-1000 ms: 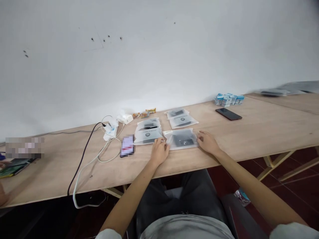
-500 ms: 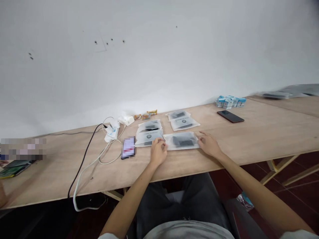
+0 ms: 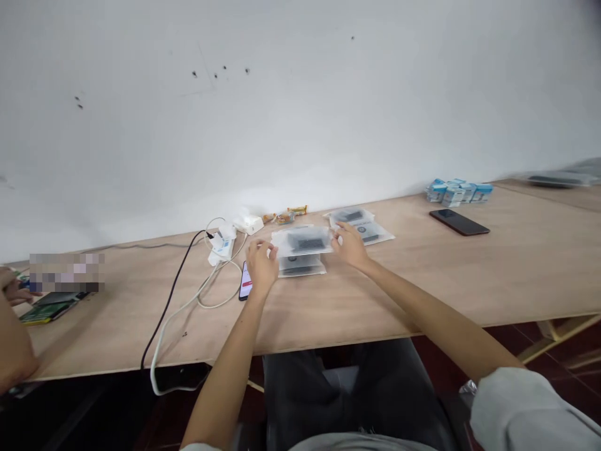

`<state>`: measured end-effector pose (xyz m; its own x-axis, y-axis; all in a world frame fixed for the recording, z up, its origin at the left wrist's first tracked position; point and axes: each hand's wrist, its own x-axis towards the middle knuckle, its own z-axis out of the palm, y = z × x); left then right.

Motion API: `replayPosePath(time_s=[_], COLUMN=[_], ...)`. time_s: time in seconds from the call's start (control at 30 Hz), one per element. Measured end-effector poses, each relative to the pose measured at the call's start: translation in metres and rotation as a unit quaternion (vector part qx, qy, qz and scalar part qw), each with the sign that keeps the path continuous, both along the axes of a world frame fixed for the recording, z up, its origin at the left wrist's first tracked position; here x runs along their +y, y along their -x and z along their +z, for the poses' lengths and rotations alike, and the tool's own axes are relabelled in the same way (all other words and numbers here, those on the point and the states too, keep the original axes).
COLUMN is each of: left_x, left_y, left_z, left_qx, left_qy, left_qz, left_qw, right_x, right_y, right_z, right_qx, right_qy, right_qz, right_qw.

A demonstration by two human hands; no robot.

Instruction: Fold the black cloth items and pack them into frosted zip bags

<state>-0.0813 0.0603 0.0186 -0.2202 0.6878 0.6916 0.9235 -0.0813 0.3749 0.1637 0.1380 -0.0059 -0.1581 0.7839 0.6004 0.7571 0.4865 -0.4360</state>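
Note:
A frosted white pouch (image 3: 304, 240) with a dark item inside is held flat between my two hands. My left hand (image 3: 263, 262) pinches its left end, close to a phone with a lit screen (image 3: 245, 283). At its right end, my right hand (image 3: 350, 245) grips the edge with thumb and fingers. Under and in front of this pouch lies another frosted pouch (image 3: 300, 266) with a round logo, partly covered. Two more overlapping pouches (image 3: 375, 230) lie behind and to the right of my right hand.
White chargers and cables (image 3: 221, 245) lie at the left, beside orange-wrapped snacks (image 3: 297, 211). A dark phone (image 3: 459, 222) and small blue-white boxes (image 3: 454, 191) are at the right. Another person's hand (image 3: 16, 288) is at the far left near a green board (image 3: 47, 308).
Both hands have moved left with the pouch, from beside the left pouches to over them. The view has shifted slightly. The other person's hand shows more at the far left.

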Motion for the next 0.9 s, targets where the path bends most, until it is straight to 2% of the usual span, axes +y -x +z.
replayPosePath(time_s=[0.1,0.17,0.3,0.4,0.63,0.73,0.9], left_x=[0.011,0.016,0.022,0.024,0.028,0.032,0.041], left_y=[0.009,0.006,-0.012,-0.026,-0.043,-0.043,-0.039], left_z=[0.001,-0.002,-0.016,-0.032,-0.068,-0.073,-0.07], left_qx=[0.009,0.035,0.162,0.189,0.145,0.133,0.128], left_qy=[0.048,0.067,0.119,0.158,0.188,0.193,0.209], left_qz=[0.064,0.071,-0.039,-0.086,-0.067,-0.069,-0.075], left_qw=[0.997,0.995,0.979,0.965,0.969,0.97,0.967], right_x=[0.013,0.016,0.015,0.015,0.016,0.021,0.034], right_y=[0.027,0.036,0.034,0.023,-0.017,-0.042,-0.078], right_z=[-0.005,-0.012,-0.026,-0.032,-0.047,-0.056,-0.067], right_qx=[-0.021,-0.04,-0.067,-0.07,-0.098,-0.102,-0.09], right_qy=[0.024,0.041,0.048,0.041,0.031,0.048,0.062], right_qz=[0.017,0.036,0.077,0.088,0.069,0.04,-0.02], right_qw=[0.999,0.998,0.994,0.993,0.992,0.993,0.994])
